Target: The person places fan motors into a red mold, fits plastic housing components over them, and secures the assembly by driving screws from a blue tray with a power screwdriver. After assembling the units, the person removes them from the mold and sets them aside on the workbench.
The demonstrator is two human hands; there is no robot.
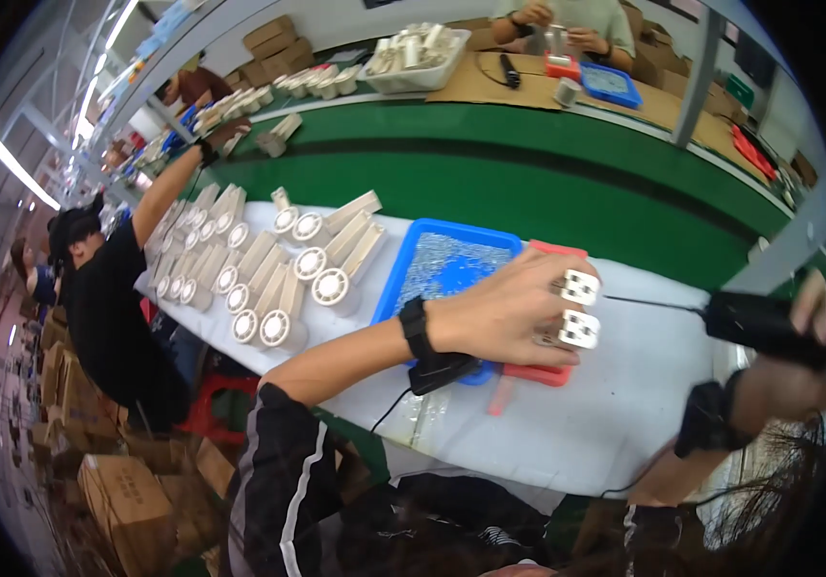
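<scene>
My left hand (504, 308) reaches over a red fixture (540, 375), its fingers closed round a white piece with two square ends (580, 330), each with small dark holes. The piece's body is hidden by the hand. At the right, my right hand (788, 385), smeared by motion, grips a black electric screwdriver (759, 325). Its thin shaft points left at the upper square end; I cannot tell if the tip touches it. Beside the left hand lies a blue tray (395, 279) with many small metal screws.
Several white handled units with round slotted ends (332, 287) stand in rows on the white tabletop (624, 413). A green conveyor belt (528, 163) runs behind. Co-workers sit at left (110, 298) and across (576, 29). Cardboard boxes (124, 510) are stacked lower left.
</scene>
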